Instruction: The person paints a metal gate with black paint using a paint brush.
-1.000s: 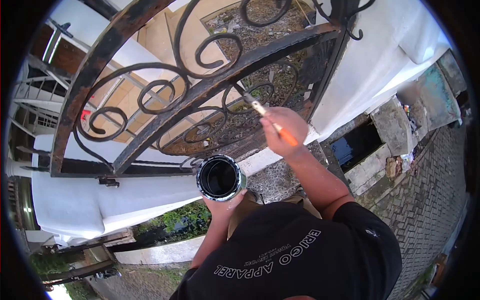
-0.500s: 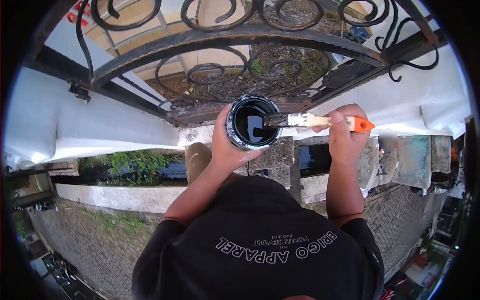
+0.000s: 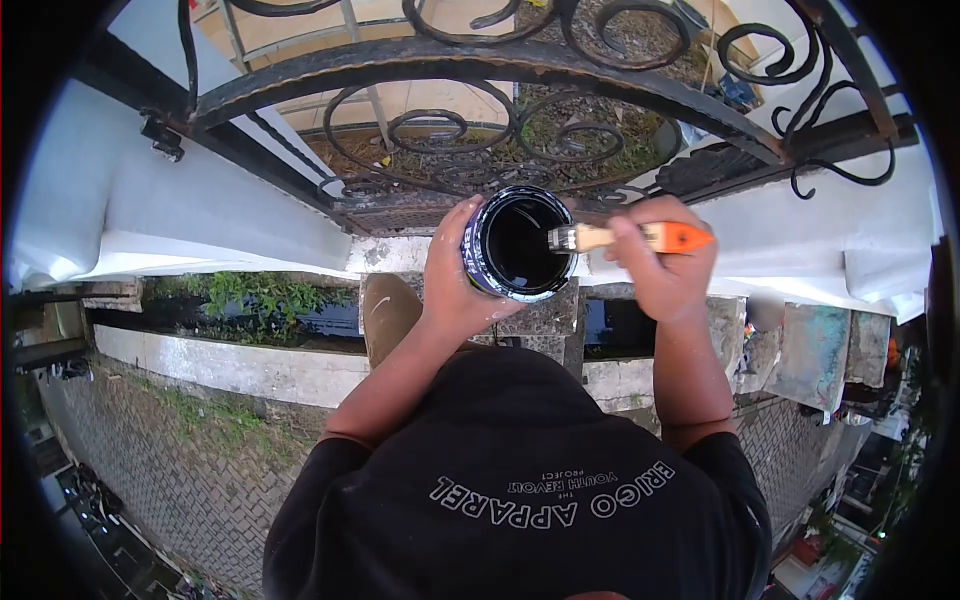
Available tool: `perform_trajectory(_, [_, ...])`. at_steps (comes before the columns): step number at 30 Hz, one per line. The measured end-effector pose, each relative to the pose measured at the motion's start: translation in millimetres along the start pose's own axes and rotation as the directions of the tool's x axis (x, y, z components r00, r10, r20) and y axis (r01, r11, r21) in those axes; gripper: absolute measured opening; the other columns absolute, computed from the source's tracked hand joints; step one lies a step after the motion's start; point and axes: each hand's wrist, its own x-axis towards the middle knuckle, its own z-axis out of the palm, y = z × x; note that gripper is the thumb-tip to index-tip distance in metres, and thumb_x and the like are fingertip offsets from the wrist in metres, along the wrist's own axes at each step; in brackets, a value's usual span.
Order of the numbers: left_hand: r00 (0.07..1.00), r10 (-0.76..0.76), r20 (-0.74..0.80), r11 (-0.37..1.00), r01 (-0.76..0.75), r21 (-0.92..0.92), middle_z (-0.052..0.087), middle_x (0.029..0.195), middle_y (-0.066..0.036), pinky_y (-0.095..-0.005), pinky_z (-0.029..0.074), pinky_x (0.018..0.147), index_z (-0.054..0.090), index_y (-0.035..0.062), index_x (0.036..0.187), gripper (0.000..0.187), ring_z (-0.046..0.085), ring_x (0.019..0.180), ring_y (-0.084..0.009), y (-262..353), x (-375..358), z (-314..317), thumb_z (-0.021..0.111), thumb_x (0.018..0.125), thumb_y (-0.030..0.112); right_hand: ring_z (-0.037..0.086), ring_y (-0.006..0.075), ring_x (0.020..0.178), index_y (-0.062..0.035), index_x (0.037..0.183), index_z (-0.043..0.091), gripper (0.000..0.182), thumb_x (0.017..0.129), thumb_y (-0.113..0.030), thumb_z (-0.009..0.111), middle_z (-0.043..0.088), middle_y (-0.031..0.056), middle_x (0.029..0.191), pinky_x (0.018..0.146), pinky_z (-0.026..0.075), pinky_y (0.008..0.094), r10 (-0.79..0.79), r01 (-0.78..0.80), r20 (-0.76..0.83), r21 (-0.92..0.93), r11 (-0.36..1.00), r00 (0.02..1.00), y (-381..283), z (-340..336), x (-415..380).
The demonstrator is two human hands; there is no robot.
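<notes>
Between the two hands was a paint tin (image 3: 476, 262), its mouth turned upward and black paint (image 3: 524, 242) inside. The left hand (image 3: 450, 280) was curved around its left side, fingers bent to the wall, probably so that the tin would stay level and not spill. At the other side, the right hand (image 3: 662, 278) was closed on the handle of a flat paintbrush (image 3: 590, 238), with the thumb pressed along it. The brush's head pointed toward the left hand, over the rim; I could not tell if its bristles touched the paint. This hold seemed to keep the fingers away from the smeared rim. Beyond both hands was a scrolled iron gate (image 3: 480, 62); leftward of the left hand, green plants (image 3: 250, 300) grew.
</notes>
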Motion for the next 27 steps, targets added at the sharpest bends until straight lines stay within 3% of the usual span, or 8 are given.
perform_trajectory(2, [0.999,-0.043,-0.007,0.999,0.043,0.024,0.048,0.140,-0.018,-0.0429,0.041,0.110,0.026,0.0018,0.147,0.120,0.051,0.130,-0.0293,3,0,-1,0.097,0.052,0.022,0.066,0.0117,0.061,0.0002,0.083,0.062,0.009,0.089,-0.001,0.069,0.065,0.0072,0.072,0.052,0.050,0.0239,0.115,-0.081,-0.145,0.220,0.972,0.983,2,-9,-4])
perform_trajectory(4, [0.983,-0.178,-0.052,0.984,0.176,-0.033,0.050,0.138,-0.021,-0.0473,0.037,0.110,0.038,0.0033,0.140,0.110,0.049,0.129,-0.0393,9,1,1,0.094,0.048,0.026,0.067,0.0144,0.059,0.0021,0.086,0.059,0.008,0.091,0.001,0.065,0.065,0.0102,0.072,0.051,0.052,0.0242,0.128,-0.081,-0.169,0.264,0.961,0.977,12,-15,-10])
perform_trajectory(6, [0.981,-0.183,-0.069,0.983,0.183,-0.015,0.050,0.138,-0.021,-0.0469,0.037,0.110,0.038,0.0027,0.139,0.110,0.049,0.129,-0.0393,7,-1,1,0.094,0.048,0.026,0.067,0.0157,0.058,0.0030,0.089,0.057,0.007,0.092,0.002,0.063,0.064,0.0107,0.070,0.051,0.053,0.0256,0.087,-0.014,-0.201,0.342,0.940,0.976,16,-17,-14])
perform_trajectory(14, [0.978,-0.183,-0.101,0.981,0.188,0.042,0.050,0.136,-0.021,-0.0452,0.039,0.109,0.038,0.0011,0.140,0.109,0.051,0.127,-0.0379,12,-5,4,0.093,0.049,0.026,0.067,0.0168,0.058,0.0031,0.090,0.055,0.009,0.092,0.002,0.063,0.064,0.0123,0.069,0.053,0.055,0.0274,0.099,-0.016,-0.226,0.343,0.939,0.969,23,-39,-24])
perform_trajectory(20, [0.978,-0.178,-0.109,0.980,0.186,0.068,0.050,0.133,-0.020,-0.0435,0.040,0.108,0.036,0.0012,0.141,0.110,0.052,0.125,-0.0354,19,-3,9,0.092,0.050,0.025,0.068,0.0180,0.072,0.0030,0.096,0.063,0.009,0.089,0.002,0.067,0.067,0.0131,0.080,0.064,0.056,0.0293,0.081,0.006,-0.187,0.424,0.906,0.979,18,-38,-24])
perform_trajectory(22, [0.976,-0.198,-0.095,0.976,0.205,0.075,0.050,0.133,-0.020,-0.0433,0.040,0.108,0.035,0.0010,0.142,0.111,0.052,0.124,-0.0353,20,-3,8,0.092,0.050,0.026,0.067,0.0194,0.079,0.0011,0.093,0.069,0.012,0.082,0.002,0.071,0.068,0.0136,0.089,0.070,0.053,0.0301,-0.117,0.102,0.077,0.185,0.978,0.990,20,-56,-19])
perform_trajectory(25, [0.985,-0.153,-0.073,0.980,0.161,0.113,0.051,0.134,-0.017,-0.0407,0.042,0.107,0.030,0.0001,0.144,0.113,0.053,0.125,-0.0276,20,-2,6,0.095,0.055,0.025,0.066,0.0213,0.080,0.0001,0.084,0.072,0.012,0.071,0.002,0.073,0.068,0.0138,0.091,0.071,0.050,0.0305,-0.157,0.164,0.295,0.000,0.986,0.943,-2,-72,-7])
perform_trajectory(27, [0.985,-0.155,-0.076,0.980,0.163,0.114,0.051,0.134,-0.017,-0.0409,0.042,0.107,0.030,0.0004,0.144,0.113,0.053,0.125,-0.0278,19,-2,4,0.095,0.055,0.025,0.066,0.0219,0.078,-0.0004,0.082,0.072,0.013,0.069,0.002,0.072,0.068,0.0133,0.091,0.071,0.050,0.0302,-0.147,0.162,0.345,-0.015,0.987,0.927,-10,-78,-4])
